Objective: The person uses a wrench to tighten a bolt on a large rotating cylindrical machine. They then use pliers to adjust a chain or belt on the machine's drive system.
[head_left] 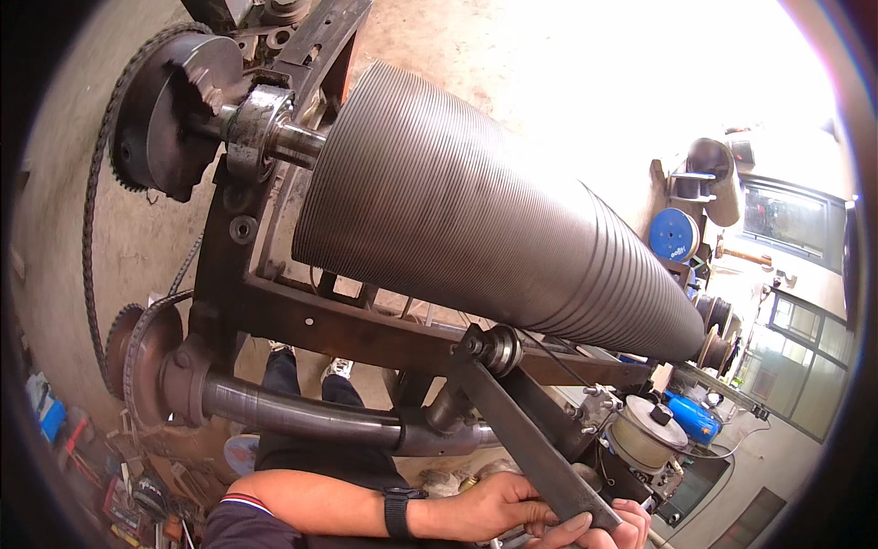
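Observation:
My right hand (629,523) is wrapped round the lower end of a flat dark metal bar (530,435), thumb on one side and fingers on the other. Close beside it, my left hand (485,509) is closed, its fingertips pinched together near the bar; what they hold is hidden. A black band circles my left wrist. At its upper end the bar carries a small grooved roller (501,350), just under a large dark drum (457,201). Fine ridges ring the drum closely, spaced wider toward its right end; whether they are wound wire or grooves I cannot tell.
A steel frame (366,331) bears the drum's shaft in a bearing (261,133). Chains run over a sprocket wheel (169,110) at left. A thick round shaft (302,407) crosses above my forearm. At right stand a pale spool (646,430) and a blue motor (692,418).

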A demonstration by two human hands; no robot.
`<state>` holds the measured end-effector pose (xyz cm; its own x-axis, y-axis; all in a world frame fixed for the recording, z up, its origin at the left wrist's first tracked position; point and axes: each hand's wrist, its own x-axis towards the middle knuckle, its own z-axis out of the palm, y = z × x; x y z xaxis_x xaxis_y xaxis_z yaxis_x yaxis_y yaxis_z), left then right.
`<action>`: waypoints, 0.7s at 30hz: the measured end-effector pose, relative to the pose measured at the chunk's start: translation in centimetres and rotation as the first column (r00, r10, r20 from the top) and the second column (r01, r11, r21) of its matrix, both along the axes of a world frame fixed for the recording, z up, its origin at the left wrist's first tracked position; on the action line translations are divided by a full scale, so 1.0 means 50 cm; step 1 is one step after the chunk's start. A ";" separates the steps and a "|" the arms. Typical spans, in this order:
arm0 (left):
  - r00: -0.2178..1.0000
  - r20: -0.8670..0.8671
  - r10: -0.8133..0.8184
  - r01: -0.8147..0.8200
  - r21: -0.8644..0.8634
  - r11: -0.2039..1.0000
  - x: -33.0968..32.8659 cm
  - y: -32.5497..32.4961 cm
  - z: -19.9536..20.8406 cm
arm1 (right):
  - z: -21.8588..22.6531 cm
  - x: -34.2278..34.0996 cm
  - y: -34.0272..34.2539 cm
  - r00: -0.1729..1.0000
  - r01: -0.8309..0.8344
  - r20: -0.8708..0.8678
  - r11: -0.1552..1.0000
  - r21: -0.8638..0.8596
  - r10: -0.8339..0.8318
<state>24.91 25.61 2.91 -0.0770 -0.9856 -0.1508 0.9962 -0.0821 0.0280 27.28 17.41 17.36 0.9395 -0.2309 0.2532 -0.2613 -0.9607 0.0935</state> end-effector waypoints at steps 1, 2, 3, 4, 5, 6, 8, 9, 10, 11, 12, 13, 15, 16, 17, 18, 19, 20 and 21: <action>1.000 0.008 0.004 -0.004 -0.006 1.000 0.002 0.000 0.000 | -0.003 0.000 0.001 1.000 0.006 0.009 1.000 -0.003 -0.006; 1.000 0.012 0.027 -0.027 -0.004 1.000 0.006 -0.001 0.003 | -0.005 0.000 0.001 1.000 0.013 0.018 1.000 -0.006 -0.013; 0.999 0.017 0.051 -0.051 -0.003 0.999 0.012 -0.001 0.008 | -0.005 -0.001 0.001 1.000 0.008 0.019 1.000 -0.007 -0.008; 0.997 0.022 0.073 -0.073 -0.002 0.997 0.015 0.000 0.011 | -0.005 -0.003 0.001 1.000 0.004 0.019 1.000 -0.008 -0.004; 0.999 0.007 0.054 -0.054 -0.005 0.999 0.016 0.001 0.011 | -0.005 -0.005 0.001 1.000 0.001 0.019 1.000 -0.009 0.000; 0.999 -0.007 0.035 -0.035 -0.007 0.999 0.017 0.003 0.010 | -0.006 -0.005 0.001 1.000 0.002 0.023 1.000 -0.011 -0.002; 1.000 -0.028 0.004 -0.005 -0.011 1.000 0.019 0.005 0.009 | -0.007 -0.004 0.003 1.000 0.006 0.031 1.000 -0.015 -0.006; 0.999 -0.035 -0.006 0.005 -0.011 1.000 0.019 0.006 0.009 | -0.007 -0.002 0.005 1.000 0.007 0.029 1.000 -0.014 -0.007; 0.999 -0.043 -0.016 0.016 -0.010 1.000 0.019 0.007 0.008 | -0.007 0.002 0.006 1.000 0.008 0.028 1.000 -0.013 -0.008; 0.999 -0.038 -0.012 0.012 -0.011 1.000 0.018 0.007 0.008 | -0.006 0.004 0.007 1.000 0.009 0.026 1.000 -0.011 -0.009; 0.999 -0.033 -0.008 0.007 -0.014 1.000 0.016 0.006 0.008 | -0.007 0.005 0.008 1.000 0.012 0.026 1.000 -0.011 -0.012; 1.000 -0.028 -0.003 0.003 -0.016 1.000 0.015 0.005 0.007 | -0.007 0.005 0.009 1.000 0.015 0.026 1.000 -0.011 -0.015; 0.999 -0.037 -0.001 0.000 -0.027 1.000 0.018 0.008 0.006 | -0.008 0.006 0.012 0.999 0.022 0.023 1.000 -0.010 -0.022; 0.999 -0.041 -0.001 0.000 -0.033 0.999 0.019 0.009 0.005 | -0.008 0.006 0.014 0.999 0.026 0.020 1.000 -0.009 -0.026; 0.999 -0.037 -0.006 0.005 -0.033 0.999 0.019 0.010 0.005 | -0.007 0.007 0.015 0.999 0.031 0.017 0.999 -0.009 -0.031; 0.999 -0.033 -0.012 0.011 -0.034 0.999 0.020 0.011 0.004 | -0.006 0.008 0.017 0.999 0.035 0.008 0.999 -0.008 -0.035; 0.999 -0.029 -0.018 0.017 -0.034 0.999 0.020 0.011 0.004 | -0.004 0.009 0.019 0.999 0.039 -0.001 0.999 -0.007 -0.039; 0.999 -0.033 -0.011 0.010 -0.035 0.999 0.020 0.012 0.004 | -0.003 0.010 0.021 0.999 0.044 -0.009 0.999 -0.006 -0.044; 0.999 -0.036 -0.002 0.001 -0.035 0.999 0.018 0.012 0.004 | -0.001 0.011 0.021 0.999 0.045 -0.015 0.999 -0.007 -0.045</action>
<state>25.83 26.21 3.11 -0.0829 -0.9901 -0.1134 0.9965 -0.0829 -0.0054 27.83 18.47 17.31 0.9319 -0.2712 0.2411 -0.3025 -0.9475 0.1036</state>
